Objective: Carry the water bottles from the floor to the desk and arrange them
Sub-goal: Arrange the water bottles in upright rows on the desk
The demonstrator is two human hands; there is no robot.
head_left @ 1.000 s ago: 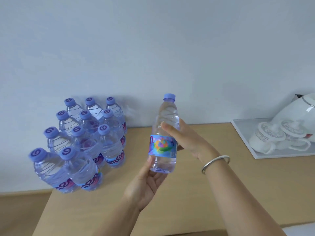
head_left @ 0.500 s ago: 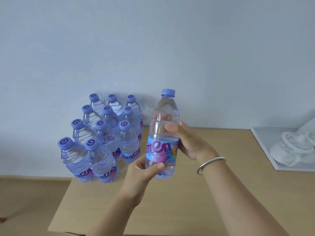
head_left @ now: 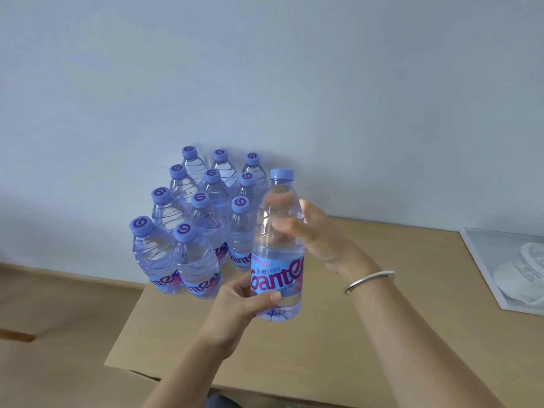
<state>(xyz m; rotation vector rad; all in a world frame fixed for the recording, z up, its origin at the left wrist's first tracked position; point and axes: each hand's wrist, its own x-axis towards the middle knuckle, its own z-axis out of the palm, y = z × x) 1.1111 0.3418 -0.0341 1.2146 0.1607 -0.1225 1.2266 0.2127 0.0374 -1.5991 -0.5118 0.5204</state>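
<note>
I hold one clear water bottle (head_left: 278,248) with a blue cap and a blue label upright above the wooden desk (head_left: 338,343). My left hand (head_left: 241,298) grips its lower part at the label, thumb across the front. My right hand (head_left: 318,237) grips its upper part from the right, fingers curled round the shoulder. Several matching bottles (head_left: 200,222) stand in tight rows at the desk's back left corner against the wall, just left of the held bottle.
A white tray (head_left: 482,269) holding white lidded crockery lies at the desk's right edge of view. The desk's left edge runs diagonally below the bottle group, with wooden floor (head_left: 59,319) beyond it. A pale wall stands behind.
The held bottle has turned in my hands so its label lettering faces me, and it has come closer to the bottle group. The view has swung left, pushing the tray toward the right edge.
</note>
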